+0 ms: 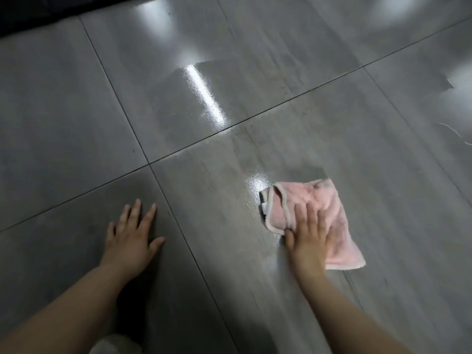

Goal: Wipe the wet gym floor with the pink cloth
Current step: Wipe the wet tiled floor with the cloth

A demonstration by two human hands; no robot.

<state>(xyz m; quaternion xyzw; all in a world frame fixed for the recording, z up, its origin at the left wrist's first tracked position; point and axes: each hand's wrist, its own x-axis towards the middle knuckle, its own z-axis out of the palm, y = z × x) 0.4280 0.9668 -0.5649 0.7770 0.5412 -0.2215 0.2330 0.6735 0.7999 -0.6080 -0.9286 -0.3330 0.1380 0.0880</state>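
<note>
A pink cloth (319, 200) with a pale hem lies crumpled on the grey tiled floor (63, 111), right of centre. My right hand (310, 238) presses flat on the cloth's near half, fingers spread over it. Just left of the cloth a small wet patch (255, 183) shines. A longer wet streak (204, 95) glistens farther away on the tile beyond. My left hand (132, 238) rests palm down on the bare floor to the left, fingers apart, holding nothing.
Dark grout lines cross the floor between large tiles. A black edge (38, 14) runs along the far left top. A thin white cord (457, 134) lies at the right edge. A pale fabric patch (115, 344) shows at the bottom.
</note>
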